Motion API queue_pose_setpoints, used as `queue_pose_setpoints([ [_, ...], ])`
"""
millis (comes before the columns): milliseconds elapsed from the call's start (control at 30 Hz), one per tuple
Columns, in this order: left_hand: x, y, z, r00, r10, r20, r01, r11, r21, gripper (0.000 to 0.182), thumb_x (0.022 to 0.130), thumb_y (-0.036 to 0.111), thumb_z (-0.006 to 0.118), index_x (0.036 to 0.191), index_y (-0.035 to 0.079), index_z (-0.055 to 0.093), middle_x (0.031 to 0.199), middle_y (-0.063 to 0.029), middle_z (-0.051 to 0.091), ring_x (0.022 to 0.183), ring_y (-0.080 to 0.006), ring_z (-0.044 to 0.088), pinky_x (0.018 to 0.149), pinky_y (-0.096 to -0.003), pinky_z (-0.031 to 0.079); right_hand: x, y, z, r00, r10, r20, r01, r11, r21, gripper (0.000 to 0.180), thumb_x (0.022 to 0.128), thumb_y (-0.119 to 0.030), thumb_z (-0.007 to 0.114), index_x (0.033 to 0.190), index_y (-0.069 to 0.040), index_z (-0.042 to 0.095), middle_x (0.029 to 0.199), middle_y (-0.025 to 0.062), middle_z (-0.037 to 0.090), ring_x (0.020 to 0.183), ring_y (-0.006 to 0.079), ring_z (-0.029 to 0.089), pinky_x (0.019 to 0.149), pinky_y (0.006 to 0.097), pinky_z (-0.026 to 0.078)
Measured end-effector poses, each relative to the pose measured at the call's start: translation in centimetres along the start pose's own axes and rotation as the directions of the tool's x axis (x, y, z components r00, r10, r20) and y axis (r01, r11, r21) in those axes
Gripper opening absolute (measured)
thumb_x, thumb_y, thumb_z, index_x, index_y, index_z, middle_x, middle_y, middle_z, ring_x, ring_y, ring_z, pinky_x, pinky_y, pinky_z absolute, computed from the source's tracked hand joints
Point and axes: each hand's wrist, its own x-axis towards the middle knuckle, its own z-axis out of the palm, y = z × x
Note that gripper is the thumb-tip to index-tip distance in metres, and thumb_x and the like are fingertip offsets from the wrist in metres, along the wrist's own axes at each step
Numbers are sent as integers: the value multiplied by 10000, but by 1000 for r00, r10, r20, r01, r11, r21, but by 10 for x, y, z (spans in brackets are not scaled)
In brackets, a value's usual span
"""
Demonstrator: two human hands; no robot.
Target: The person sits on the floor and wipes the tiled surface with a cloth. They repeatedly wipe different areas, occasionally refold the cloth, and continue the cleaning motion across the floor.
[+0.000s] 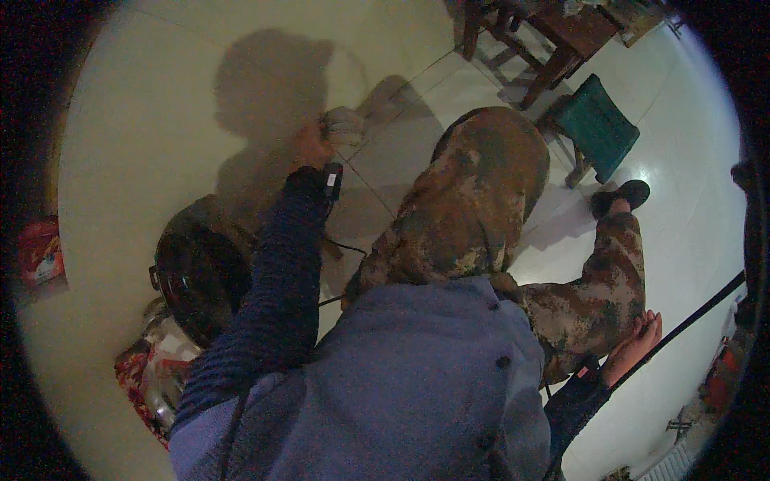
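At the upper middle, my left hand point(313, 144) is closed around the side of a pale, rounded object point(343, 126) with bands; dim light hides what it is. A small black device point(332, 181) with a pale label sits at that wrist, and a dark cable point(349, 245) shows below it. My right hand point(636, 347) rests low beside my camouflage trouser leg point(613, 282), palm partly turned up, fingers slightly curled, and nothing is visible in it. A dark, glossy round vessel point(201, 279) with a side handle stands left of my left sleeve.
A stool with a green seat point(598, 129) stands at the upper right, near a brown wooden table point(568, 36). Red patterned packaging point(135, 373) and clear plastic lie below the dark vessel. Another red package point(42, 258) is at the far left. A dark pole or strap point(692, 321) slants past my right hand.
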Motion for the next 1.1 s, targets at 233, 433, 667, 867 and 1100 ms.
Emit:
queue_pose_setpoints([
  [233,15,-80,117,957,-203,209,288,765,-576,484,781,244,818,1204,30,719,1172,-221,716,1084,-412,691,929,-488,571,-4,2,1,995,-42,-94,37,998,-60,421,1093,-288,513,1422,-26,532,1317,114,621,1188,239,603,1032,372,469],
  [433,22,-96,139,982,-167,91,190,866,-462,441,815,263,776,1189,36,725,1132,-213,730,1058,-393,703,911,-476,573,15,14,-21,998,-32,-50,33,999,37,440,1096,-316,483,1407,-16,569,1342,140,631,1220,265,611,1066,410,475],
  [667,54,-77,101,987,-146,69,161,927,-339,445,807,315,785,1164,53,738,1043,-210,741,990,-398,717,911,-479,574,16,23,-38,995,-87,-45,90,994,61,470,1103,-343,410,1375,-5,590,1324,156,644,1225,276,614,1113,433,466],
  [867,50,-27,-2,977,-163,-134,129,964,-235,407,767,336,843,1050,50,780,933,-177,775,901,-387,744,860,-471,583,11,4,-23,990,30,-141,-40,996,-73,431,1100,-325,423,1343,-18,605,1295,143,644,1200,264,625,1097,434,480],
  [1100,26,-8,-97,921,-294,-256,159,882,-443,438,795,296,841,1115,7,766,985,-188,783,942,-340,758,858,-458,581,-3,-6,-12,996,-43,-81,31,988,-150,416,1113,-314,396,1342,-44,613,1304,119,634,1190,244,630,1060,447,511],
])
